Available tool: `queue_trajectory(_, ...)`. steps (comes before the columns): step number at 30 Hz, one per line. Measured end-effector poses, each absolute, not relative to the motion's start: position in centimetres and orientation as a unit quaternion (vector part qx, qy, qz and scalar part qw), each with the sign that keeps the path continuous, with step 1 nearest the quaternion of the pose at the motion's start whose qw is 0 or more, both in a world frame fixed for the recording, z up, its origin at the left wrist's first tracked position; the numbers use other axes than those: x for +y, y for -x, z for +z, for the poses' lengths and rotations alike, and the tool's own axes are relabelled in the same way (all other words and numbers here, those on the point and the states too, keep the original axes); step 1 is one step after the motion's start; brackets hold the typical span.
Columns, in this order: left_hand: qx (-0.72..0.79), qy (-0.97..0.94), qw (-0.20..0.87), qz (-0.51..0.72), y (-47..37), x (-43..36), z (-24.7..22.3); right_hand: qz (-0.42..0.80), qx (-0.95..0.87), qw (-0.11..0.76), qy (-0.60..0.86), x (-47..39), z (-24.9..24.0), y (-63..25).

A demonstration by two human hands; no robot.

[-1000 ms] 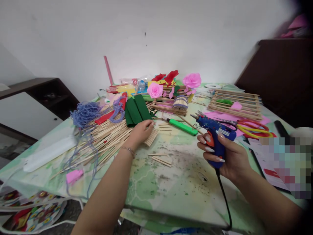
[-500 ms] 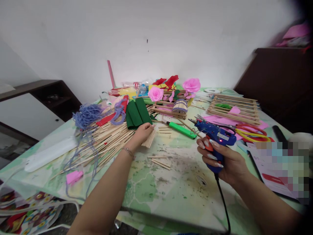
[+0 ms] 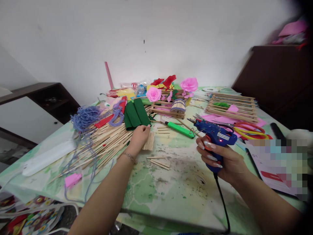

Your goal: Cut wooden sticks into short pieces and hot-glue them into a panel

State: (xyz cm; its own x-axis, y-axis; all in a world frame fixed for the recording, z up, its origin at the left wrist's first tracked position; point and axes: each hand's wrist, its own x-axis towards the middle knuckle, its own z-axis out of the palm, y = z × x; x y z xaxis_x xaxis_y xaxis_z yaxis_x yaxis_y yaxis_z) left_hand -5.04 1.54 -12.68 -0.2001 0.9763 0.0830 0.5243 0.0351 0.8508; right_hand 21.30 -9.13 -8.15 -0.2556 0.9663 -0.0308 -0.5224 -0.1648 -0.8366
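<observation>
A person's right hand (image 3: 226, 160) is wrapped around the handle of a blue glue gun (image 3: 215, 137), held just above the desk (image 3: 166, 192), nozzle pointing left, its black cord hanging off the near edge. Left of the glue gun, the left hand (image 3: 139, 137) rests fingers-down on a small raft of joined wooden sticks (image 3: 149, 142); whether it grips them cannot be told. Behind the glue gun lie a green knife (image 3: 179, 129), red and yellow scissors (image 3: 249, 130), then green felt (image 3: 135, 114) and pink paper flowers (image 3: 188, 84).

Blue glue gun (image 3: 215, 135) in right hand (image 3: 226, 160)
</observation>
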Motion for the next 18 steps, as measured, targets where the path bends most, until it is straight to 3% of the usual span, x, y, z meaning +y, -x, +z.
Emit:
queue_trajectory(5,0.612,-0.385,0.457,0.517,5.1,1.4,-11.9,0.711,-0.357,0.527,0.299,-9.1,-8.1,-21.4)
queue_trajectory(12,0.659,-0.425,0.45,0.427,4.6,0.3,-11.4,0.717,-0.358,0.519,0.298,-9.3,-7.9,-21.4)
queue_trajectory(18,0.565,-0.257,0.595,0.511,3.4,0.3,-11.6,0.711,-0.372,0.498,0.329,-9.4,-8.0,-21.2)
